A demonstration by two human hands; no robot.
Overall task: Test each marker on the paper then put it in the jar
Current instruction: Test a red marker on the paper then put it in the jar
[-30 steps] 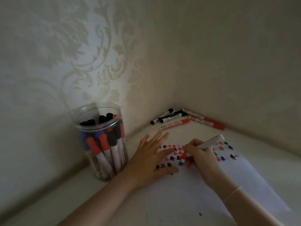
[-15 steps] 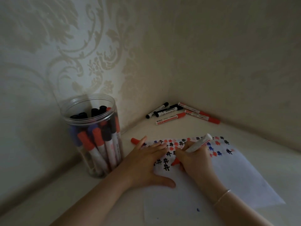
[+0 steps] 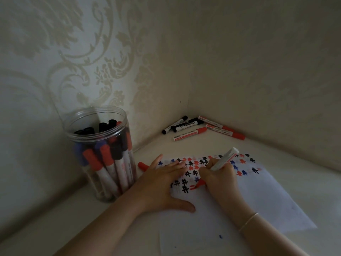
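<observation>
Dim corner where two pale walls met, one patterned with scrollwork, over a light desk (image 3: 276, 159). Landmark: the paper (image 3: 258, 204), a white sheet lying flat near the desk's front edge.

Left hand (image 3: 162, 187) lay flat on the paper's left part, fingers straight and spread, thumb out along the sheet. Right hand (image 3: 219, 178) gripped the red marker (image 3: 224, 159), fingers curled round its white barrel, red tip down on the paper beside a black hash mark. A thin bracelet (image 3: 248, 221) circled the right wrist.

Against the frame half a second before, the tip sat lower on the sheet and two short red strokes showed there; the left hand stayed pressed in about the same place.

Left of the paper stood the clear jar (image 3: 100, 154), holding red, blue and black markers. A red cap (image 3: 143, 166) lay between jar and paper, partly hidden by the left hand. Beyond the paper, in the corner, lay the loose markers (image 3: 203, 128), black and red.

Printing on the barrels was too small to read. The paper's near edge was cut off by the frame. Low light blurred the fainter marks.
</observation>
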